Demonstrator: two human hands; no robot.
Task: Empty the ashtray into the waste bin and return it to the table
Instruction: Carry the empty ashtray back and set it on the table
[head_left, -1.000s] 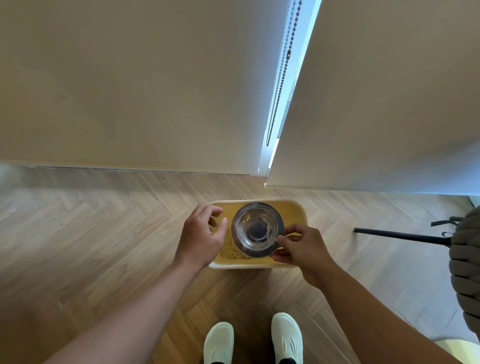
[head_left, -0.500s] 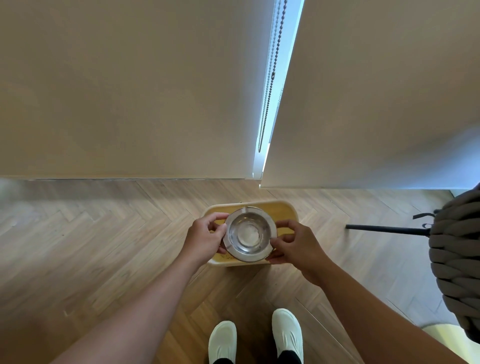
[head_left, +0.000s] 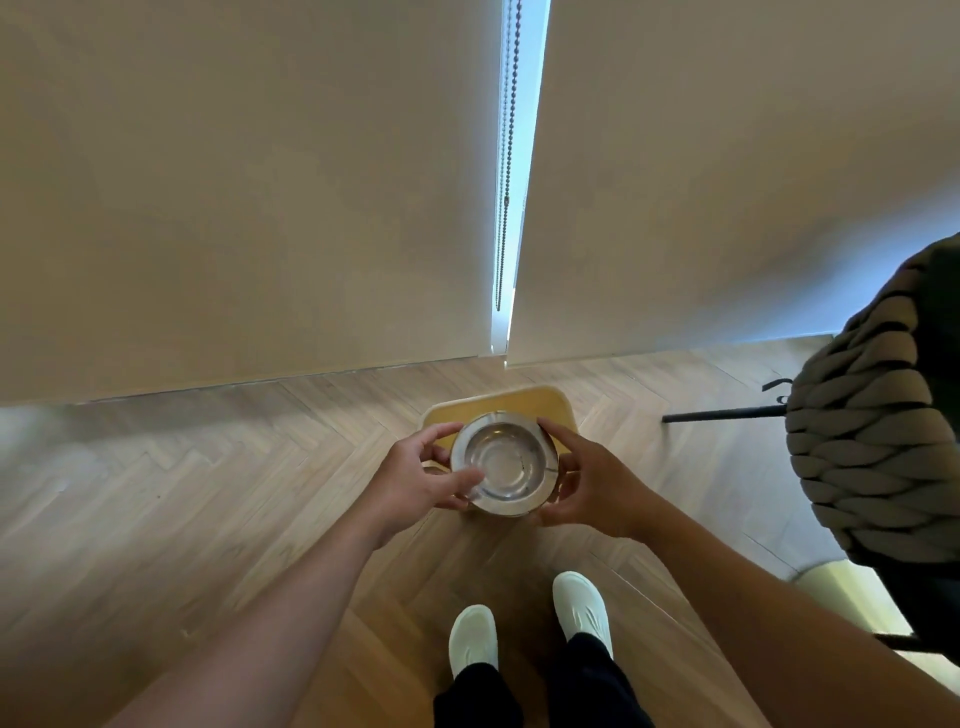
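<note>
A round metal ashtray is held upright between both hands, above a yellow waste bin that stands on the wooden floor. My left hand grips its left rim, thumb over the near edge. My right hand holds its right side. The ashtray's shiny bowl faces up and looks empty apart from a thin dark mark. Most of the bin's inside is hidden behind the ashtray and my hands.
Beige roller blinds hang down to the floor just behind the bin, with a bead chain in the gap. A chair with a chunky knitted cushion and a black leg stands at the right. My white shoes are below.
The ashtray has come up toward me and now covers more of the bin. My left hand, first apart from it, has closed on its left rim. The view has swung toward the chair.
</note>
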